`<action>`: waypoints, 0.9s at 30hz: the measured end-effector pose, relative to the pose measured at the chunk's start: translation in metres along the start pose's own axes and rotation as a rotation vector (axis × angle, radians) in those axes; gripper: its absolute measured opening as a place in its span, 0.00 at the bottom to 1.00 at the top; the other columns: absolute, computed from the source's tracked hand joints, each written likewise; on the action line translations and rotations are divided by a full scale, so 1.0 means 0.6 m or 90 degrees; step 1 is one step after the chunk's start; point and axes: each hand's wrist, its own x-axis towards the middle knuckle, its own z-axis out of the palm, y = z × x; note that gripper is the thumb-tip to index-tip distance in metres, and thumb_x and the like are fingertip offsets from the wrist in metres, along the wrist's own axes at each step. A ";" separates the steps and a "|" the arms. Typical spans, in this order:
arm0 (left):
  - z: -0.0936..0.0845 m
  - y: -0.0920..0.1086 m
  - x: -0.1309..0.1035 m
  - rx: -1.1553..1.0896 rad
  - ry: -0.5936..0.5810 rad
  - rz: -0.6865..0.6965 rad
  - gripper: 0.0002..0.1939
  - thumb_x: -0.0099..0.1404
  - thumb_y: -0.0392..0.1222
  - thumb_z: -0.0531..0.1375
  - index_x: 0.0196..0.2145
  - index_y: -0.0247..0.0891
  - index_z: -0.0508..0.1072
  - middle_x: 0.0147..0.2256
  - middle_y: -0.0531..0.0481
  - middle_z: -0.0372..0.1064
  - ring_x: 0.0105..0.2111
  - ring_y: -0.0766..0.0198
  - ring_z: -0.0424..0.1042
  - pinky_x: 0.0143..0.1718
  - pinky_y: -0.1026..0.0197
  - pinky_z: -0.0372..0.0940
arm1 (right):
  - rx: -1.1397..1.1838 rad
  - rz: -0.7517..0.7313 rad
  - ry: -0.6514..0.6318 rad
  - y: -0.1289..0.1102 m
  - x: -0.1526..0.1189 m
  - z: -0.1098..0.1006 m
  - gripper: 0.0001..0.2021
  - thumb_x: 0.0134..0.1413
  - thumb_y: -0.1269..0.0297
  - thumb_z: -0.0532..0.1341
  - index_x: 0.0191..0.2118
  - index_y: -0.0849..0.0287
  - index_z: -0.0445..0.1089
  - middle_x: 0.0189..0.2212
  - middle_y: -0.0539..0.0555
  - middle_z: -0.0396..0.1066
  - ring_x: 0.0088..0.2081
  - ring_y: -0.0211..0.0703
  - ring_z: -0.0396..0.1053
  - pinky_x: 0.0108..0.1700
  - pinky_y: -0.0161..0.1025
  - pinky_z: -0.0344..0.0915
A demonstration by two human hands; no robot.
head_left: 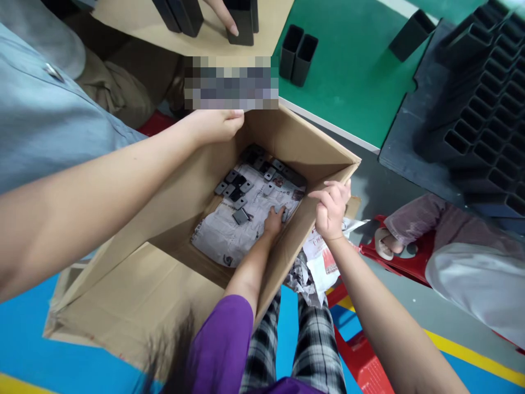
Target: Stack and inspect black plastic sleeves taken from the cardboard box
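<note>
- Green tabletop (344, 98) lies beyond an open cardboard box (324, 145); two black tubes (302, 63) stand on it, side by side.
- Left hand (272, 223), down inside the box, pinches a small grey block (284, 215) at its fingertips, above crumpled paper (217, 235) and near the right wall.
- Another block (241, 216) lies on the paper, just left of that hand; more blocks (228, 190) sit farther off.
- Right hand (330, 213) curls its fingers over the rim.
- Co-worker's hand (219, 125) holds the opposite side.
</note>
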 end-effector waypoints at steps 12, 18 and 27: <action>-0.155 0.007 -0.010 -0.059 -0.023 -0.130 0.12 0.57 0.30 0.65 0.39 0.38 0.70 0.38 0.51 0.75 0.41 0.58 0.81 0.48 0.57 0.74 | -0.044 0.037 -0.027 0.003 -0.005 0.011 0.15 0.56 0.66 0.49 0.34 0.50 0.74 0.30 0.53 0.62 0.52 0.54 0.68 0.72 0.64 0.46; -0.310 0.113 -0.087 -0.140 -0.029 -0.114 0.31 0.51 0.35 0.71 0.52 0.43 0.69 0.54 0.45 0.74 0.56 0.50 0.74 0.61 0.47 0.68 | 0.012 0.095 -0.105 -0.020 0.008 -0.018 0.14 0.59 0.68 0.50 0.34 0.53 0.74 0.32 0.54 0.70 0.55 0.55 0.68 0.73 0.67 0.44; -0.403 0.234 -0.279 -0.403 0.052 -0.051 0.32 0.56 0.48 0.74 0.55 0.53 0.67 0.54 0.45 0.73 0.48 0.54 0.80 0.43 0.56 0.79 | 0.514 0.413 -0.444 -0.285 -0.034 -0.106 0.42 0.53 0.42 0.69 0.69 0.56 0.61 0.63 0.63 0.69 0.62 0.56 0.71 0.65 0.55 0.69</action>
